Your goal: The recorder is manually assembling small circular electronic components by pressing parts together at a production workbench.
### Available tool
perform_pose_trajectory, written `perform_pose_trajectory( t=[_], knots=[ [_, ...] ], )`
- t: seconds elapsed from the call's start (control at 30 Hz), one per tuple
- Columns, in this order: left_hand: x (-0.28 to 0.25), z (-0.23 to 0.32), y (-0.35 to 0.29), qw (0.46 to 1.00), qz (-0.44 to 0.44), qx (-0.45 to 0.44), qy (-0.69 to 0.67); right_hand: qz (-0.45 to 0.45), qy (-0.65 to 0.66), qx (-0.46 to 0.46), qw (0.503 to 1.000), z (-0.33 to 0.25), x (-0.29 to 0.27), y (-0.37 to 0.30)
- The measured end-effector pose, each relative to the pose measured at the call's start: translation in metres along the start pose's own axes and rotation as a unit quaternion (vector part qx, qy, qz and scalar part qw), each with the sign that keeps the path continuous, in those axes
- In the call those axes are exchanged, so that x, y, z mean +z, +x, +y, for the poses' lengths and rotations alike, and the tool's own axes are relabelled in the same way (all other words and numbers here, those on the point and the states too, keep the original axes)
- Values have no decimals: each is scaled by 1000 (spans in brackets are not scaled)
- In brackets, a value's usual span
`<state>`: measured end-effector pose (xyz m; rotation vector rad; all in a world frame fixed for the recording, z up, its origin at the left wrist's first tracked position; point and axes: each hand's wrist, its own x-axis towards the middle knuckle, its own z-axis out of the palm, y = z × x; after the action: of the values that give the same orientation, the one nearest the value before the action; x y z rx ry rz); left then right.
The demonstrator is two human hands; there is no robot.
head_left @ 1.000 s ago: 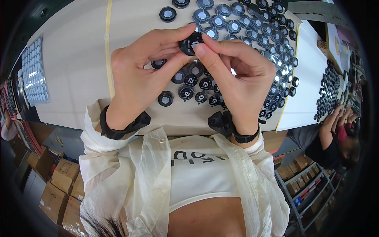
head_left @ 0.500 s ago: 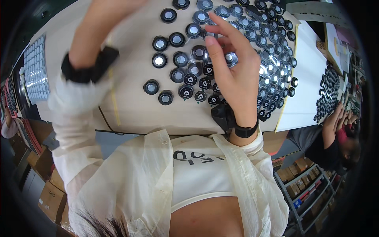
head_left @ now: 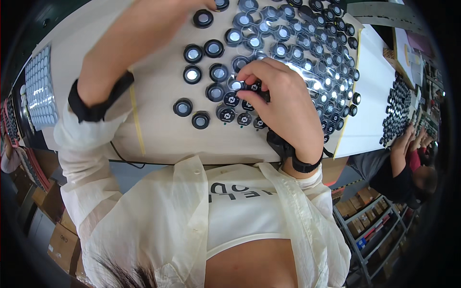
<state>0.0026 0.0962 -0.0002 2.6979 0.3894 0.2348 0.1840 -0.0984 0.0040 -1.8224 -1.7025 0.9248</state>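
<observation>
Many small round black pieces with pale grey centres (head_left: 213,48) lie on the beige table. My right hand (head_left: 285,89) is bent over the near part of this group, thumb and forefinger curled around a small black disc with a white mark (head_left: 253,87). Similar marked discs (head_left: 225,113) lie just below its fingertips. My left hand (head_left: 194,5) reaches to the top edge, where most of it is cut off. A fingertip shows beside a black round piece (head_left: 221,4); whether it holds anything is hidden.
Clear plastic film (head_left: 307,72) glints over the dense pieces at right. A sheet of pale round pieces (head_left: 41,86) lies at far left. Yellow tape (head_left: 137,120) marks the table. A white surface (head_left: 353,110) and another person's arm (head_left: 397,156) are at right.
My right hand has lowered toward the marked discs, its fingers going from spread to curled around one. My left hand has moved right along the top edge.
</observation>
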Motion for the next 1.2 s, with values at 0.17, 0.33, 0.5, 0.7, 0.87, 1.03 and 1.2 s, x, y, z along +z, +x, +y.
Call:
perform_pose_trajectory(
  t=[0.17,0.33,0.5,0.7,0.87,1.03,1.2],
  knots=[
    [21,18,-13,996,56,34,53,-16,-37,-28,999,-6,7,-1],
    [26,15,-20,997,30,-73,2,-7,-21,-28,999,-10,11,-1],
    [12,68,-46,997,55,6,-61,25,-14,-32,999,1,2,4],
    [40,88,-55,996,-24,48,-71,57,-18,-38,997,10,-7,20],
    [53,87,-52,999,-13,34,-24,28,-46,-9,999,9,-8,23],
    [57,88,-52,999,19,23,-21,22,-117,-44,992,14,-7,25],
    [55,91,-52,1000,18,20,-15,26,-76,-23,997,13,-6,21]
  ],
)
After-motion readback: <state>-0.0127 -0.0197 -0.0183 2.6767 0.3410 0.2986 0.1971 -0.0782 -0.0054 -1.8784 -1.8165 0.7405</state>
